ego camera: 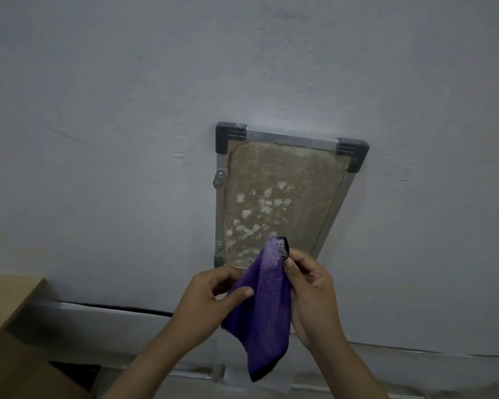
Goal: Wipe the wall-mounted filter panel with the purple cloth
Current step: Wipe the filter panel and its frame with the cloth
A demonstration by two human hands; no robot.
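Fingers [244, 292] of both hands pinching purple cloth [260, 312] — just below filter panel [280, 180].

Plain indoor room, grey painted wall [127, 110] (scuffed), wooden furniture [9, 300]

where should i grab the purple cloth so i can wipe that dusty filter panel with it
Bunch the purple cloth around its middle, coming from the side facing you. It hangs limp, pinched only at its dusty top corner by the right hand and at its edge by the left hand; a palm behind the cloth could press a cleaner patch flat on the metal-framed filter panel.
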